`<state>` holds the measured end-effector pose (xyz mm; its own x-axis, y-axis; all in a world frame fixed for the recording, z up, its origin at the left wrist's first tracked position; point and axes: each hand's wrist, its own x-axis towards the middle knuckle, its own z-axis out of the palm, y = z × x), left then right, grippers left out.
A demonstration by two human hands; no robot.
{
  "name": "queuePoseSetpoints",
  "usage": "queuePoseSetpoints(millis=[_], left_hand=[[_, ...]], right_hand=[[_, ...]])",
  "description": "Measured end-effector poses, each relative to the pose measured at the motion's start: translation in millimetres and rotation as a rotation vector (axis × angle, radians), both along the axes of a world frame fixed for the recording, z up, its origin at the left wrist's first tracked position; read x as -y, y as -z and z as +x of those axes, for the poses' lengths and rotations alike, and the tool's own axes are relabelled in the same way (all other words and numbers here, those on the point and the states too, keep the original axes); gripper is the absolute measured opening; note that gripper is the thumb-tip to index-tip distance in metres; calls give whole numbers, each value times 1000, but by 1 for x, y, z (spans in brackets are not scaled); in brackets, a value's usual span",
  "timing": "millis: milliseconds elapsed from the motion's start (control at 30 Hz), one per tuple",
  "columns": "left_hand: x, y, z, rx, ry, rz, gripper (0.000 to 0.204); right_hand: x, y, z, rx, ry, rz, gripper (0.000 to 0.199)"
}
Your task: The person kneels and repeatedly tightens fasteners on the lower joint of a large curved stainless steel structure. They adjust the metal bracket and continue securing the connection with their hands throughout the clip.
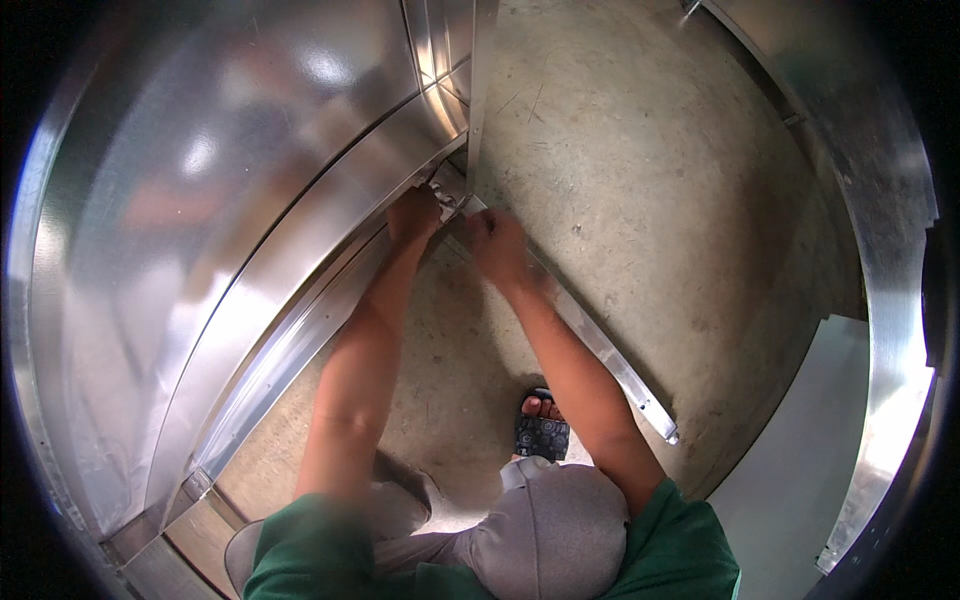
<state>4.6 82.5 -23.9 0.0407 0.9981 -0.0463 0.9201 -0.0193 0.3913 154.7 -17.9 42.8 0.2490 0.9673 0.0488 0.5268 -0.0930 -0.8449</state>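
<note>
Both my arms reach forward to the lower corner of a stainless steel cabinet (pixel 290 200). My left hand (pixel 412 213) is closed beside a small shiny metal fitting (pixel 446 201) at that corner; what its fingers hold, if anything, is hidden. Just right of the fitting, my right hand (pixel 498 245) has its fingers curled together by the far end of a long metal bar (pixel 600 350). Any small thing in that hand is too hidden to name. The bar slants toward me across the concrete floor, passing beneath my right forearm.
A shiny metal rail (pixel 275 385) runs along the cabinet's base at left. At right lie a pale flat panel (pixel 800 420) and a curving steel edge (pixel 900 400). My sandalled foot (pixel 542 430) rests on the concrete floor (pixel 640 170), close to my knee.
</note>
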Motion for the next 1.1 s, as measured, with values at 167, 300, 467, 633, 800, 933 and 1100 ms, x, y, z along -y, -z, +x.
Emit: queuePoseSetpoints(millis=[167, 300, 467, 633, 800, 933, 1100], left_hand=[[6, -19, 19, 896, -518, -494, 27], [28, -44, 21, 1056, -669, -444, 28], [64, -39, 7, 1439, -651, -331, 21], [67, -13, -7, 874, -467, 49, 19], [76, -15, -2, 367, -433, 562, 28], [69, -17, 2, 937, -395, 70, 28], [48, -12, 5, 1184, -505, -155, 24]], right_hand=[[-42, -37, 20, -7, 63, 111, 30], [-17, -42, 21, -89, 91, 93, 26], [26, -5, 6, -574, 58, -81, 24], [55, 27, -19, -912, 70, -208, 26], [55, 33, -21, -1278, 192, -215, 25], [49, 42, -13, -1454, 212, -220, 24], [48, 61, -13, -1248, 106, -329, 26]])
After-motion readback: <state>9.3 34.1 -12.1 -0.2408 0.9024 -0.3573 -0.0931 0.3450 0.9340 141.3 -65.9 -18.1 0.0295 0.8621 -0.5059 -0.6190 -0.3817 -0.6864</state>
